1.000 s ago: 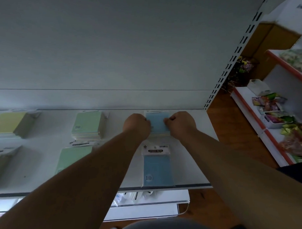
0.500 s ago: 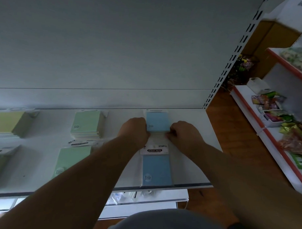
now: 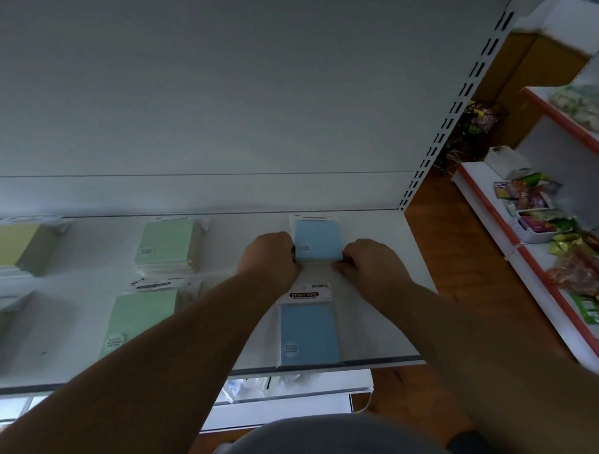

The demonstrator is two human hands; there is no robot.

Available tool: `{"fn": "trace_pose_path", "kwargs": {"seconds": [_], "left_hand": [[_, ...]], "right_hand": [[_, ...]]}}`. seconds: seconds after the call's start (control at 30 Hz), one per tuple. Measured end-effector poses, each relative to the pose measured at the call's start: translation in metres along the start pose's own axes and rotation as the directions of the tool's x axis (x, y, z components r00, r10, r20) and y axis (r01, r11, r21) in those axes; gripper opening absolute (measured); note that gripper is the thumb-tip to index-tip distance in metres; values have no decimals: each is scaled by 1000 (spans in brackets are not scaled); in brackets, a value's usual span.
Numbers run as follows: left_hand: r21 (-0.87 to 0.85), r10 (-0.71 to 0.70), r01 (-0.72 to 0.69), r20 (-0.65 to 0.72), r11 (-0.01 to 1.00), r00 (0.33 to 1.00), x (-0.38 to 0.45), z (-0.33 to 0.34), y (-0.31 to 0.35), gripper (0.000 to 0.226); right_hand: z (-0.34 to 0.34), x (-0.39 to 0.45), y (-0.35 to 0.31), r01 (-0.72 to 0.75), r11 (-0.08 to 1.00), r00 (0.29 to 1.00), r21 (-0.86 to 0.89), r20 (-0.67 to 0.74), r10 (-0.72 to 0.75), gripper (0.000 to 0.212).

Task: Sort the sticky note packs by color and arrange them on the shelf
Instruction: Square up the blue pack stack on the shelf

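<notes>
Head view, left hand [image 3: 270, 256] and right hand [image 3: 370, 263] fingers curled, gripping opposite sides of the blue pack stack [image 3: 317, 239] on the shelf [image 3: 382, 292], another blue pack [image 3: 308, 331] just nearer than the fingers.

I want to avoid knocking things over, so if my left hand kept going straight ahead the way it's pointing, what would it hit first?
Probably nothing before the white back panel. The left hand grips the left edge of the rear blue stack; bare shelf lies ahead, though depth is hard to judge.
</notes>
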State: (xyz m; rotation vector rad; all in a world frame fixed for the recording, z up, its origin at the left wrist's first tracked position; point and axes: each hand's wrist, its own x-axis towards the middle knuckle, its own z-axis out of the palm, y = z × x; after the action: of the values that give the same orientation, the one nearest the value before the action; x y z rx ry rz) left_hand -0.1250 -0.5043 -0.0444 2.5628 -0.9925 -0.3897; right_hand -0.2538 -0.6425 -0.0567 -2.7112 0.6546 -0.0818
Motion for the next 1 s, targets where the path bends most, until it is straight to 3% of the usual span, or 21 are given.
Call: {"fn": "trace_pose_path", "kwargs": {"seconds": [0.3, 0.4, 0.47, 0.57, 0.67, 0.83, 1.0], "left_hand": [[-22, -34, 34, 33, 999, 999, -4, -4, -4, 28], [-63, -149, 144, -81, 988, 985, -23, -11, -9, 35], [-1, -203, 205, -135, 979, 970, -42, -11, -15, 29], [101, -206, 204, 5, 974, 979, -67, -2, -13, 33], [38, -200, 197, 75, 980, 977, -77, 7, -4, 30], [-231, -181, 167, -40, 959, 983, -89, 8, 4, 25], [-206, -122, 119, 1, 971, 993, -99, 19, 2, 24]], "right_hand": [[-3, -5, -3, -67, 996, 998, 52, -8, 68, 26], [-4, -16, -1, -147, 983, 986, 109, -66, 155, 23], [-6, -27, -5, -158, 977, 983, 141, -72, 170, 25], [-2, -42, -24, -159, 978, 987, 132, 58, 153, 35], [6, -53, -37, -215, 967, 975, 138, 95, 203, 26], [7, -74, -41, -303, 858, 932, 414, -60, 358, 24], [13, -92, -44, -356, 856, 903, 376, -98, 418, 30]]}}
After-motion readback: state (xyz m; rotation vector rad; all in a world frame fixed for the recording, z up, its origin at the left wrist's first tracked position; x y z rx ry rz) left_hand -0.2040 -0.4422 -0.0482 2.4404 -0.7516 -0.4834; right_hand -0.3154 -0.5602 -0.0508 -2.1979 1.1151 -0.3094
